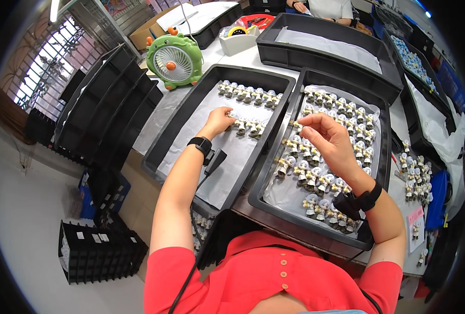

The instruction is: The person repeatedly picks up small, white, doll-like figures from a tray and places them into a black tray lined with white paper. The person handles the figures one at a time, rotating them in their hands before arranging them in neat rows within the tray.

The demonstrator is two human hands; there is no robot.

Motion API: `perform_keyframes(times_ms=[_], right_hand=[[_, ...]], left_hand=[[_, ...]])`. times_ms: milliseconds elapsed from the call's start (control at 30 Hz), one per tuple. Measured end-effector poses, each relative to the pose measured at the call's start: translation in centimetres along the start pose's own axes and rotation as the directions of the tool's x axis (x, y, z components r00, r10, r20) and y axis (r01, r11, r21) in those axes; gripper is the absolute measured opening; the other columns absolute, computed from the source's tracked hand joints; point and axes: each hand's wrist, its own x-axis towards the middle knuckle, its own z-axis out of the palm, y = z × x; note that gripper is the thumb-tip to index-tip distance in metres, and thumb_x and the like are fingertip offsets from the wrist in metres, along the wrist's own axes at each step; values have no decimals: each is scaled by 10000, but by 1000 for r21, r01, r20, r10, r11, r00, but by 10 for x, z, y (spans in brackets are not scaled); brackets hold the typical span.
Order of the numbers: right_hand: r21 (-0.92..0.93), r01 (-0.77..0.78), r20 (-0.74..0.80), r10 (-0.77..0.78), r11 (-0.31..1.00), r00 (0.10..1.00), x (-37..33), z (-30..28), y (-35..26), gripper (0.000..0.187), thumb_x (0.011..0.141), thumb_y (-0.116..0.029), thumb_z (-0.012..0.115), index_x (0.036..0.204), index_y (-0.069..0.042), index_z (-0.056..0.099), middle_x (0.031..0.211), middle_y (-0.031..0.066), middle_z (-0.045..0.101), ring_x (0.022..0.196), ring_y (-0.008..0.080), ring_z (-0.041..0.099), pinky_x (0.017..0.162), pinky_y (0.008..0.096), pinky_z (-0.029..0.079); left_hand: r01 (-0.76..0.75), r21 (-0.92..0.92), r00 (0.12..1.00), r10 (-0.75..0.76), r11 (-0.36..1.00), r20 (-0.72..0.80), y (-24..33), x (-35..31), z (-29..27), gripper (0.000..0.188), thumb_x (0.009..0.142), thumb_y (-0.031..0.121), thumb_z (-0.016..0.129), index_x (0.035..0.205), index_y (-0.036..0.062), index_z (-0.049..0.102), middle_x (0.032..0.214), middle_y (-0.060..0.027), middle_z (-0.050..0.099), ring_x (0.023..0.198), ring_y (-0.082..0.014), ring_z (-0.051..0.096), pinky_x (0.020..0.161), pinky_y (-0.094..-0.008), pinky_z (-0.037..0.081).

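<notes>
My left hand [220, 122] reaches into the left black tray [253, 78], fingers pinched on a small figurine [232, 115] at the left end of the second row there. Over the right black tray [306, 226], my right hand [329, 140] has thumb and fingertips closed on another small figurine [297, 125], partly hidden by the fingers. These figurines have pale grey hair, white and yellow bodies and dark bases. One full row lies across the far end of the left tray on white paper. The right tray holds many more in several rows.
A green fan [175, 60] and a white tape dispenser [240, 42] stand behind the left tray. Another black tray [316, 55] lies at the back, near a person [327, 9]. Loose figurines [417, 178] sit at the right. Stacked black trays [101, 104] stand at the left.
</notes>
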Motion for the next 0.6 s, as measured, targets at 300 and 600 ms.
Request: perform_keyframes(times_ms=[300, 600], right_hand=[[-69, 15, -41, -18, 997, 999, 2, -1, 8, 183, 869, -122, 610, 1002, 2, 627, 878, 62, 669, 812, 106, 628, 760, 247, 489], [-246, -63, 54, 78, 967, 995, 5, -1, 22, 197, 842, -135, 641, 991, -6, 635, 852, 67, 677, 775, 111, 638, 726, 256, 501]], left_hand=[[-68, 36, 998, 68, 997, 9, 3, -5, 0, 453, 754, 163, 673, 1172, 5, 597, 1072, -170, 644, 972, -239, 627, 845, -311, 488], [-83, 106, 996, 81, 991, 26, 11, -10, -3, 437, 793, 174, 662, 1195, 20, 584, 1110, -157, 629, 970, -212, 613, 839, -298, 475]])
